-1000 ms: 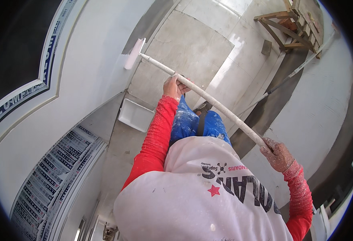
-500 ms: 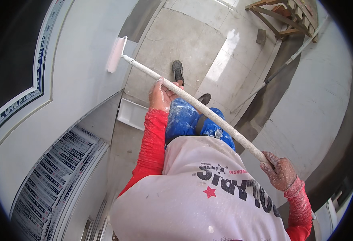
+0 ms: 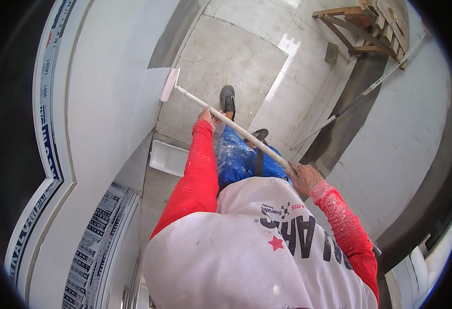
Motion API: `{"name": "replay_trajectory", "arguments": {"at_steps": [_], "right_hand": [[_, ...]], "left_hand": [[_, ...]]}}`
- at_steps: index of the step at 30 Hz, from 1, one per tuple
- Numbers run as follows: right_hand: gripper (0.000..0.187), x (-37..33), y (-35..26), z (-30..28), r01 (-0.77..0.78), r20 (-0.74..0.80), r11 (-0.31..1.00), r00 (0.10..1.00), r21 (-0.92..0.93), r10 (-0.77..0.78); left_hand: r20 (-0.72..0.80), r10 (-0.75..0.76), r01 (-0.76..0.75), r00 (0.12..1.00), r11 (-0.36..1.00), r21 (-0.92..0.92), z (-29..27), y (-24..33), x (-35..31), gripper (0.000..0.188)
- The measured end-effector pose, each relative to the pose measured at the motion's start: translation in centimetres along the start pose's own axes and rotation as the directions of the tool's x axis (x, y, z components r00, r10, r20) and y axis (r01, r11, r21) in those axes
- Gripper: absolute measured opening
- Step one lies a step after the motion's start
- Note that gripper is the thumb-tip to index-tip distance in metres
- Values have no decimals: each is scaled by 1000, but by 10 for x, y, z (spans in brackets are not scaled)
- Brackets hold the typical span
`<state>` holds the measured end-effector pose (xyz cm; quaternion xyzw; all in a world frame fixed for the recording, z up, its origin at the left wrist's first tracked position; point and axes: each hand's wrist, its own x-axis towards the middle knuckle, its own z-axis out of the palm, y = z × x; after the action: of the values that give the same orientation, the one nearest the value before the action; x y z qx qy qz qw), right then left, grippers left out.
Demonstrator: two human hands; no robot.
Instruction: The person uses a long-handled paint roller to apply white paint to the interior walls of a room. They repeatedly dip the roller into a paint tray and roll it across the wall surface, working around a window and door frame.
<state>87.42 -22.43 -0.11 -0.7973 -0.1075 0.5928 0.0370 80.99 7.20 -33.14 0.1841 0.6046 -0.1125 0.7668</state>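
Observation:
A paint roller with a pale pink sleeve rests against the lower part of the white wall on the left, beside a darker unpainted band. From it a long, speckled pole slants down to the right across my body. My left hand is closed round the pole near the roller end. Dusty with white specks, my right hand grips the pole's other end in front of my waist. On the floor left of my legs lies a white paint tray.
A wooden trestle stands at the far right, with a loose block near it. Another long pole leans on the right wall. A frame covered in printed protective tape borders the dark opening at the left.
The roller has moved down the wall toward the floor. My right hand has come in leftward and forward, closer to my waist, and my left hand has shifted slightly with the pole.

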Motion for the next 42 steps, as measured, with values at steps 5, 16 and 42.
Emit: {"name": "replay_trajectory", "arguments": {"at_steps": [5,16,42], "right_hand": [[37,-7,16,-30,78,-104,995,992,69,-71],[32,-37,26,-110,146,-120,989,983,26,-142],[41,-50,57,-82,76,-51,995,996,66,-73]], "left_hand": [[135,-65,67,989,998,-6,38,5,4,32],[191,115,-117,975,993,-3,103,36,-41,30],[52,147,-151,988,986,69,113,24,-68,28]]}}
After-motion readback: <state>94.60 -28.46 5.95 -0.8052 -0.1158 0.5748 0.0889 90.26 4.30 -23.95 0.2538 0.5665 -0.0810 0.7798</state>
